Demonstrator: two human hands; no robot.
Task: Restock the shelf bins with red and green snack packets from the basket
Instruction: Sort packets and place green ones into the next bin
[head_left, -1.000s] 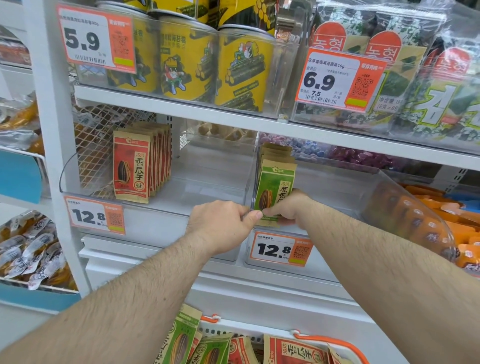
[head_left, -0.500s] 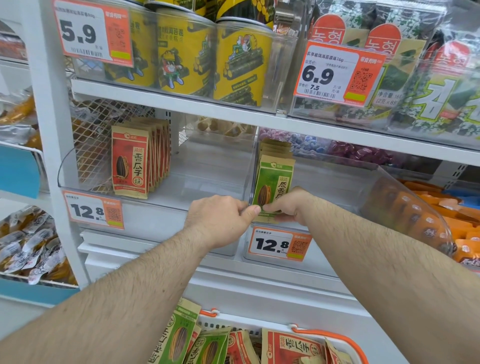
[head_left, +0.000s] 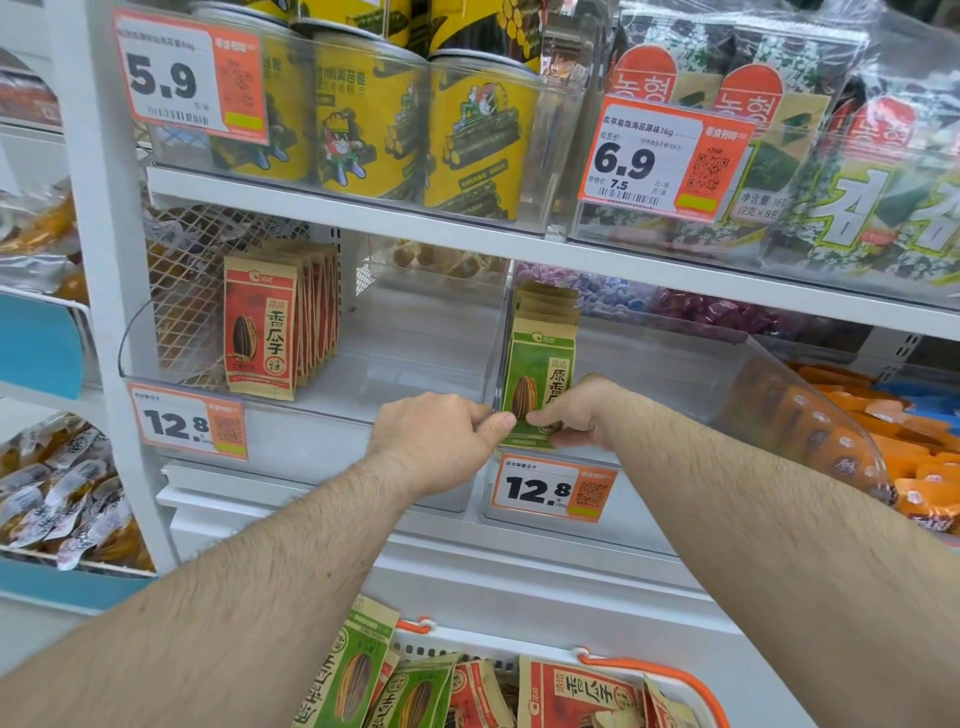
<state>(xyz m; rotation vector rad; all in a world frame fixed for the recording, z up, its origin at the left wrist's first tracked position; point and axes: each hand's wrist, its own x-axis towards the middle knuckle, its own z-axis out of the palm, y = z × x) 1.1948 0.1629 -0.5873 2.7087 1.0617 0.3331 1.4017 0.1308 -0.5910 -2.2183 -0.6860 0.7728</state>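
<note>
A row of green snack packets (head_left: 540, 358) stands upright at the left end of the right clear bin (head_left: 727, 364). My left hand (head_left: 441, 436) and my right hand (head_left: 574, 413) both pinch the bottom of the front green packet, thumbs meeting at its lower left corner. Red snack packets (head_left: 262, 325) stand in a row at the left of the left clear bin (head_left: 405, 364). At the bottom, the white basket (head_left: 680, 680) with orange handles holds several red and green packets (head_left: 410, 691).
Price tags reading 12.8 (head_left: 189, 423) hang on both bin fronts. Yellow cans (head_left: 478, 135) and seaweed packs (head_left: 810, 156) fill the shelf above. Orange snacks (head_left: 883, 431) lie in a bin to the right, wrapped snacks (head_left: 62, 493) at the left.
Both hands stay on the front green packet and have barely shifted. The view has tilted down slightly, showing more of the basket.
</note>
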